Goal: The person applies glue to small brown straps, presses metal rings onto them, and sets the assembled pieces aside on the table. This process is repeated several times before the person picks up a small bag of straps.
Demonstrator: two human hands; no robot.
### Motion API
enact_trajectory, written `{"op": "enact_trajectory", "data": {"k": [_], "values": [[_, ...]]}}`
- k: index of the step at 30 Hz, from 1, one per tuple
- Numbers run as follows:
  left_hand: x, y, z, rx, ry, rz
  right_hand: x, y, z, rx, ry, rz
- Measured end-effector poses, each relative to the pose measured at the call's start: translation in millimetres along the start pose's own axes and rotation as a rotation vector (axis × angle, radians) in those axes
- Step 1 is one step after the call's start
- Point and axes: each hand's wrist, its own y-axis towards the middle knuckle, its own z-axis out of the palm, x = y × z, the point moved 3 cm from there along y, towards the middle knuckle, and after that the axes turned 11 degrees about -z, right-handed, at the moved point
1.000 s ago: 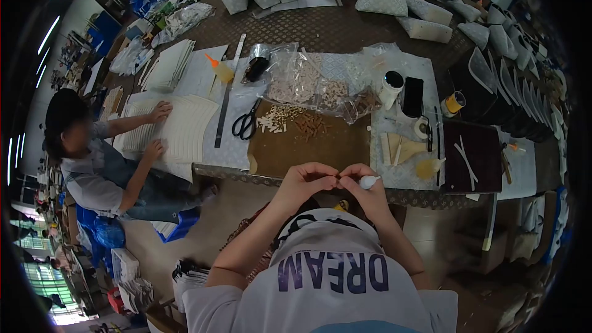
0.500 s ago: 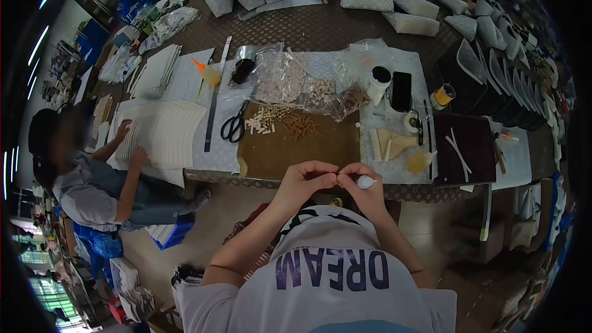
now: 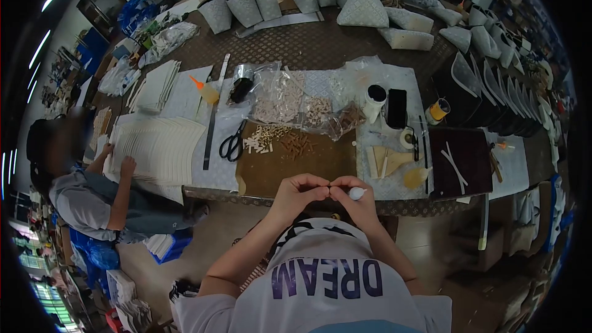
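Observation:
Both my hands meet at the table's near edge, in front of a brown board [image 3: 308,176]. My left hand [image 3: 299,196] is pinched at the fingertips around something too small to make out. Touching it, my right hand [image 3: 354,200] is pinched too, and a small white-tipped bottle [image 3: 356,193] is tucked in its fingers. On the board lie brown strips [image 3: 298,144], gold-coloured metal pieces [image 3: 271,132] and small white pieces [image 3: 259,145]. Black scissors [image 3: 232,145] rest left of the board, and clear bags of small parts [image 3: 277,108] lie behind it.
A co-worker [image 3: 89,191] at the left touches stacked pale panels [image 3: 157,148]. Right of the board are a wooden block [image 3: 391,161], a phone [image 3: 397,109], a white jar [image 3: 374,102] and a dark red board [image 3: 459,163]. Pale bag shapes [image 3: 364,10] stand at the back.
The view has tilted up, so the table sits lower in the picture. My hands stay together at the fingertips. The co-worker's hands have shifted on the panels.

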Motion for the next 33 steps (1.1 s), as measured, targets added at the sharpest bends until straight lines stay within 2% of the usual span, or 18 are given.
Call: {"op": "enact_trajectory", "data": {"k": [10,13,16,19,20,23,27,30,33], "values": [[-0.8,5.1,-10.3,-0.002,-0.050,0.010,-3.2,8.2,7.1,-0.052,0.014,-0.024],[-3.7,7.0,-15.9,-0.012,-0.163,-0.046,-3.3,11.3,-2.7,-0.010,-0.116,-0.060],[-8.7,6.0,-23.2,-0.037,-0.290,-0.144,-7.3,16.2,-9.0,0.060,-0.269,-0.289],[-11.5,6.7,-30.3,-0.050,-0.364,-0.229,-14.3,12.8,-15.1,0.024,-0.076,-0.086],[-12.9,5.5,-31.0,-0.061,-0.376,-0.243,-12.1,11.2,-17.6,0.062,-0.020,-0.090],[-14.7,2.1,-31.5,-0.074,-0.389,-0.284,-2.5,10.5,-24.0,0.056,-0.211,-0.023],[-15.8,0.9,-31.4,-0.039,-0.347,-0.304,21.8,14.4,-15.2,0.133,-0.586,-0.226],[-20.1,-3.2,-27.0,-0.031,-0.314,-0.316,31.3,15.2,-8.7,0.147,-0.614,-0.181],[-22.1,-4.5,-26.5,-0.024,-0.308,-0.321,32.1,16.1,-6.9,0.171,-0.696,-0.303]]}}
